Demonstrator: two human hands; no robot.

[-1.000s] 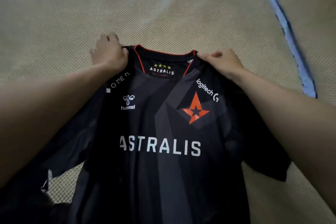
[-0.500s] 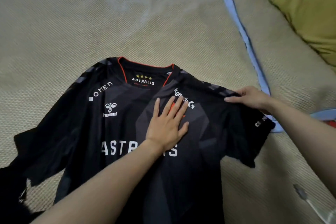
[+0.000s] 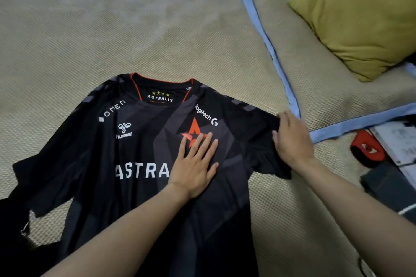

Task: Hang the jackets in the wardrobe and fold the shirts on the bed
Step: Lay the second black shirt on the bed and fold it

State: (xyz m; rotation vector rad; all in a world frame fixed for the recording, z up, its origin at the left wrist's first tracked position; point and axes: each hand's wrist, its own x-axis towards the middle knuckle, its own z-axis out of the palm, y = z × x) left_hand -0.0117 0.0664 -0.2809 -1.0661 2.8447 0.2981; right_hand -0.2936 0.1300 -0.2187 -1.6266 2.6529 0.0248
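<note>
The black shirt [image 3: 139, 164] lies front-up, spread on the bed mat [image 3: 67, 51], no longer held up by its shoulders. The left hand [image 3: 193, 164] still presses flat on its chest, fingers spread. The right hand [image 3: 292, 141] now pinches the right sleeve near the mat's blue-trimmed edge.

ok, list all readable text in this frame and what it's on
All on the black jersey:
"ASTRALIS", inside collar, under four stars
"OMEN", wearer's right shoulder
"hummel", chest, under bee logo
"logitech G", wearer's left shoulder
"ASTRA", chest; rest hidden under left hand
Small line under collar text: unreadable
White papers at right: blurred
</note>
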